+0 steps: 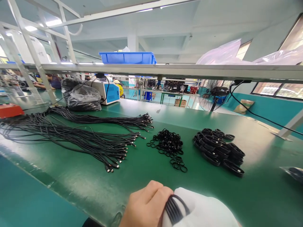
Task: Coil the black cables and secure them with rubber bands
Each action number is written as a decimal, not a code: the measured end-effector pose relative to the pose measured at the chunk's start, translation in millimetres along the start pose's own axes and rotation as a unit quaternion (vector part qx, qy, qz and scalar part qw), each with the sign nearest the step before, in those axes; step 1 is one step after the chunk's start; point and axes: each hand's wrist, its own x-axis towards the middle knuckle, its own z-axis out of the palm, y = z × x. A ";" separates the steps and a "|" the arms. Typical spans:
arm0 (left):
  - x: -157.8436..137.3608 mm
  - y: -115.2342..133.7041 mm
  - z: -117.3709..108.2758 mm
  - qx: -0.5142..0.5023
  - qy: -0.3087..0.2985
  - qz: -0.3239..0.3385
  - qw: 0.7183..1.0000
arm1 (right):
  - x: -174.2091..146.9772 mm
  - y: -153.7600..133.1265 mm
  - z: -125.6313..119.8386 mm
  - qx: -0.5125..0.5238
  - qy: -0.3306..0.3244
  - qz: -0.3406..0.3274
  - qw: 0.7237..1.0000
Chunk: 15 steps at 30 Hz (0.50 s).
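Observation:
At the near edge, my left hand [148, 203] is closed, its fingers curled over a coiled black cable [174, 209]. White cloth, apparently a glove, covers my right hand [203, 206], which presses against the other side of the coil; its separate fingers do not show. Several loops of the coil lie side by side between the hands. Beyond them is a pile of small black rings [169, 142], with a few loose ones nearer me. To its right sit stacked coiled cables [219, 148]. Long straight black cables [94, 138] lie in two bundles at the left, connector ends pointing right.
The green table [151, 171] has a shelf [165, 70] above it, bearing a blue bin [127, 58]. A blue-and-white machine [109, 92] and black plastic bags [82, 96] stand at the back left. A fan [213, 94] is behind; a clear bag [294, 173] lies far right.

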 end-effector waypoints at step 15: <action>12.7 -19.6 -25.5 -0.070 -0.050 0.013 0.996 | 11.6 16.3 7.0 -0.027 0.255 -0.064 0.964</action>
